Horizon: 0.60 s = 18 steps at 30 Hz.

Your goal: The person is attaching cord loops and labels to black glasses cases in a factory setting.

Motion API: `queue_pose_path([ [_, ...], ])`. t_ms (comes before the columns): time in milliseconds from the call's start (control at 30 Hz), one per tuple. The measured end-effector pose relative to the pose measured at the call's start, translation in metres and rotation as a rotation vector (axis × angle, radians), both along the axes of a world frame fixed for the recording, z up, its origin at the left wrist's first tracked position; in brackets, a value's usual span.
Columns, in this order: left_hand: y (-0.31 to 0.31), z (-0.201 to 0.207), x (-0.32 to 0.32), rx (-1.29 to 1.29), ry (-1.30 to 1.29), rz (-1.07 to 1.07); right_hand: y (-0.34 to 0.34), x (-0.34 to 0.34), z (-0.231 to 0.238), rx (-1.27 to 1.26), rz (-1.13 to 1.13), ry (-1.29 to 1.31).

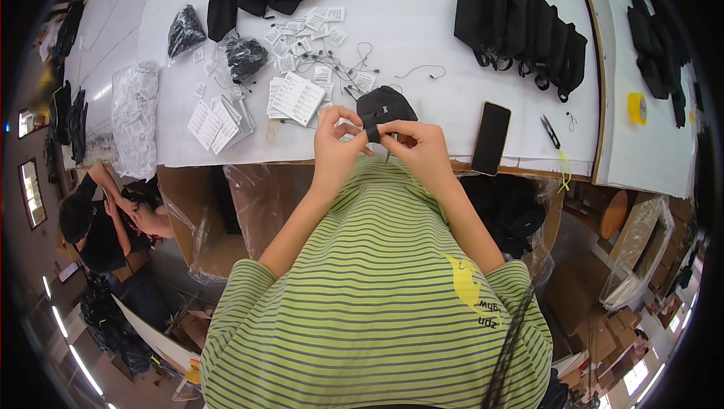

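A small black fabric pouch (386,105) lies at the table's near edge, right in front of me. My left hand (337,142) pinches the black strap loop (372,131) that comes off the pouch. From the other side my right hand (420,149) grips the same loop between thumb and fingers. A bit of something white shows by my left fingertips, too small to name. Left of the pouch lies a stack of white printed tags (298,98), with black tag strings (343,69) tangled behind it.
A row of black pouches (520,35) stands back right. A phone (491,137) and thread snips (550,131) lie right of my hands. Bags of black strings (246,57) and a clear plastic bag of tags (136,118) lie left. Yellow tape (637,108) sits far right. Another person (105,216) is at left.
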State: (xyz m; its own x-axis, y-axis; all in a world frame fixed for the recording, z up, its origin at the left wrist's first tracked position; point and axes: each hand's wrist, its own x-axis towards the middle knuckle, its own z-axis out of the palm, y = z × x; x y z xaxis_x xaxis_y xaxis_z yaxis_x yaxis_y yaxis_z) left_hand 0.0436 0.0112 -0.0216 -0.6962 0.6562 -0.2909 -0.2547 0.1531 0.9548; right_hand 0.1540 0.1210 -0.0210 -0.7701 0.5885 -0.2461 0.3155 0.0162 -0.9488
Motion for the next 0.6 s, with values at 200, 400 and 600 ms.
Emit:
queue_pose_path([
  [200, -0.014, 0.007, -0.009, -0.136, 0.06, -0.049, -0.01, -0.001, -0.006, -0.003, 0.027, 0.086],
  [400, -0.028, -0.006, -0.019, -0.027, -0.112, -0.123, -0.009, -0.001, 0.008, -0.02, 0.111, 0.031],
  [600, -0.03, 0.026, -0.022, 0.093, -0.015, 0.089, -0.004, 0.022, 0.017, -0.561, -0.11, 0.355],
])
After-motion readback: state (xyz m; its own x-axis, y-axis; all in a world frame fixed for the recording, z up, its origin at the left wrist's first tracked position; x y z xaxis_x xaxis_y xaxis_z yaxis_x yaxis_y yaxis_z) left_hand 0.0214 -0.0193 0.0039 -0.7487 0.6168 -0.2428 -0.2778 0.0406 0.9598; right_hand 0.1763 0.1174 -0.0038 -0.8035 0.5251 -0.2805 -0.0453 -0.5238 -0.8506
